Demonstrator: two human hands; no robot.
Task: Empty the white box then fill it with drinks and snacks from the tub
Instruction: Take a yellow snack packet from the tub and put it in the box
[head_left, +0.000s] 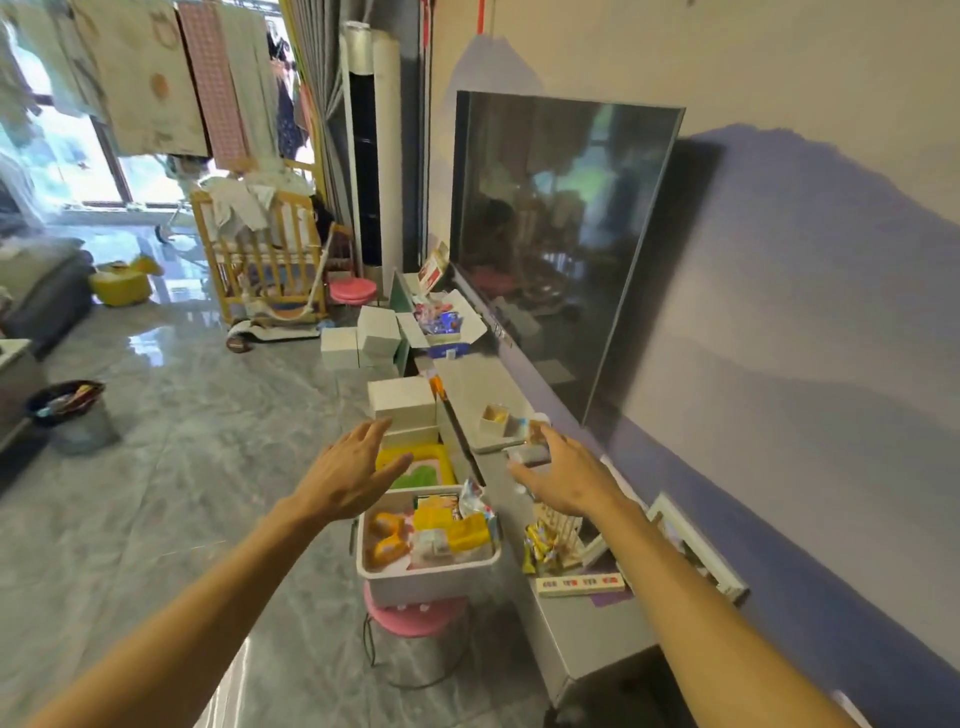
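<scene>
A white tub (488, 564) full of yellow and orange snack packets stands on a pink stool, low in the middle. My left hand (348, 475) hovers just beyond its far left corner, fingers spread and empty. My right hand (569, 475) reaches over the grey TV cabinet (483, 384) to the right of the tub. A small blurred packet (530, 454) lies between its thumb and fingers; whether it is gripped is unclear. A small open white box (493, 418) sits just past that hand. Farther along the cabinet a larger open white box (470, 317) holds colourful packets.
Closed white boxes (402, 397) are stacked on the floor by the cabinet, with a yellow-green item (415, 467) beyond the tub. A large TV (561, 244) leans on the wall. Snack packets (540, 545) and a tile strip (579, 584) lie on the cabinet's near end. A bin (70, 410) stands left.
</scene>
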